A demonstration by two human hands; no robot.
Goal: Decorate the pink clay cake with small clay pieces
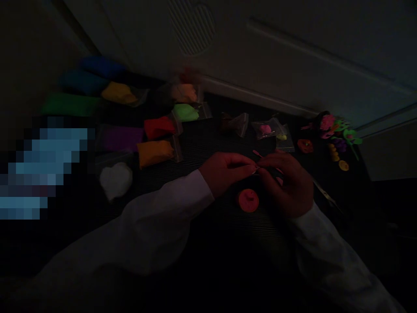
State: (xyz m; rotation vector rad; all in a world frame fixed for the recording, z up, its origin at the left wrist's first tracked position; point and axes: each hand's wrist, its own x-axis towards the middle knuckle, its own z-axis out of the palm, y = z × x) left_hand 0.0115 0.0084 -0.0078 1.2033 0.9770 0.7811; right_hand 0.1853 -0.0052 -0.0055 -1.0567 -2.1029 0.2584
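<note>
My left hand [228, 171] and my right hand [288, 182] meet fingertip to fingertip over the dark table. Both are closed in a pinch around something small and pale, mostly hidden by the fingers and too dim to name. Just below the hands lies a round pinkish-red disc [249, 200] with an orange rim and a darker mark in its middle. A thin pink tool tip [256, 153] shows behind the fingertips. Close to my right hand's wrist, a slim metal tool [325, 193], perhaps scissors or tweezers, lies on the table.
Bags of coloured clay spread across the left and back, among them orange [156, 153], red [160, 127], purple [120, 138], white [116, 180] and light green [186, 112]. Small bags with pink [265, 128] and yellow pieces lie behind my hands. Colourful clay flowers [326, 121] stand at the right.
</note>
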